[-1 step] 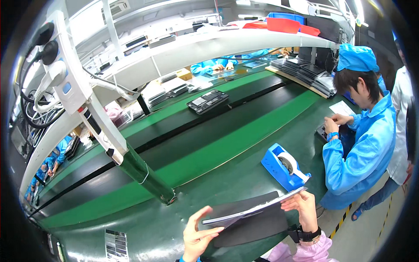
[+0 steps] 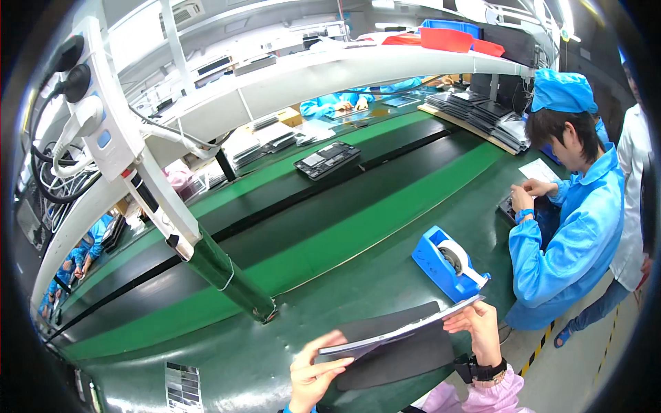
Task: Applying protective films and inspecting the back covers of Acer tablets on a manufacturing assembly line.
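Observation:
A thin, flat tablet-like panel is held up nearly edge-on, so its faces hardly show. My left hand grips its left end, the thumb along the near side and the fingers at the far side. At the raised right end, my right hand pinches the corner between thumb and fingers. Beneath the panel a dark grey mat lies on the green bench. Just beyond the right end stands a blue tape dispenser with a roll in it.
A green post carrying a power strip rises at left. An opened tablet lies on the conveyor. To the right a co-worker in blue works on a dark device. A strip sheet lies front left.
The fingers of my left hand have come down toward the panel's left end. The panel and my right hand look the same.

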`<state>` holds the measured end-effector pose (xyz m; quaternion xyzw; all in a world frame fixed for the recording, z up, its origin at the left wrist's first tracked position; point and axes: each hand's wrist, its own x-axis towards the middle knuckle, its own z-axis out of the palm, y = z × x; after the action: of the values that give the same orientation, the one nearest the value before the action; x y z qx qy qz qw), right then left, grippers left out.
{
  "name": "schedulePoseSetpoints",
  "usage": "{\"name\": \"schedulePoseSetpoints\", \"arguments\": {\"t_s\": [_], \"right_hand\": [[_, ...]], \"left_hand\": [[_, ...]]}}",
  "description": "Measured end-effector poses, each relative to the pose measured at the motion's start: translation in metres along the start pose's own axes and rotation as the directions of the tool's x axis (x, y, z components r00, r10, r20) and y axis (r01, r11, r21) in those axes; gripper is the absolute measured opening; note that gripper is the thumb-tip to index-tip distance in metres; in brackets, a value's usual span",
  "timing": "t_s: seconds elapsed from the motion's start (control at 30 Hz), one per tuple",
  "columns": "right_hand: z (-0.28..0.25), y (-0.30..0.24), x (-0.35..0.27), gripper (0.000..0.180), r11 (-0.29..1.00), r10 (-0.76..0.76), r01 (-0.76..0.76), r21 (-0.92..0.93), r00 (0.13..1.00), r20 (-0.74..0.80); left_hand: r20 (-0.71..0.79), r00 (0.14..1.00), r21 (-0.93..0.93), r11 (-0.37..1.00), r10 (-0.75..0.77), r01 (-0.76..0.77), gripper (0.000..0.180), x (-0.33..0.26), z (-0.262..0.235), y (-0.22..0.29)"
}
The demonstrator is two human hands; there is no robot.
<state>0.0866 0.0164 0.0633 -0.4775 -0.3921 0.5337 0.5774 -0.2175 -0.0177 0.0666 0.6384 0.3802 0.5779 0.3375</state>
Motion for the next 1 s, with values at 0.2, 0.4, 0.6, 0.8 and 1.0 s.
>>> {"name": "schedulePoseSetpoints", "arguments": {"t_s": [0.2,0.4,0.6,0.8,1.0], "right_hand": [[-0.003,0.002,-0.004,0.026,1.0,0.001,-0.001,-0.004,1.0,-0.03],[-0.005,0.007,-0.01,0.02,0.999,-0.004,0.005,0.032,0.998,-0.055],[0.002,0.007,-0.014,0.017,0.997,0.002,0.005,0.083,0.997,-0.083],[-0.003,0.005,-0.014,0.014,0.995,-0.005,0.009,0.095,0.999,-0.039],[-0.01,0.002,-0.01,0.012,0.976,-0.067,0.052,-0.213,0.996,-0.062]], "left_hand": [[0.031,0.996,0.066,0.994,-0.089,0.087,0.024,0.006,0.001,0.006],[0.158,0.969,0.15,0.966,0.188,-0.212,0.033,0.005,0.0,0.003],[-0.278,0.859,-0.251,0.896,-0.43,0.367,0.016,-0.015,0.027,0.025],[-0.423,0.794,-0.436,0.866,-0.437,0.244,0.016,-0.023,0.029,0.015],[-0.435,0.882,-0.063,0.983,-0.183,0.173,0.026,-0.019,0.015,0.004]]}}
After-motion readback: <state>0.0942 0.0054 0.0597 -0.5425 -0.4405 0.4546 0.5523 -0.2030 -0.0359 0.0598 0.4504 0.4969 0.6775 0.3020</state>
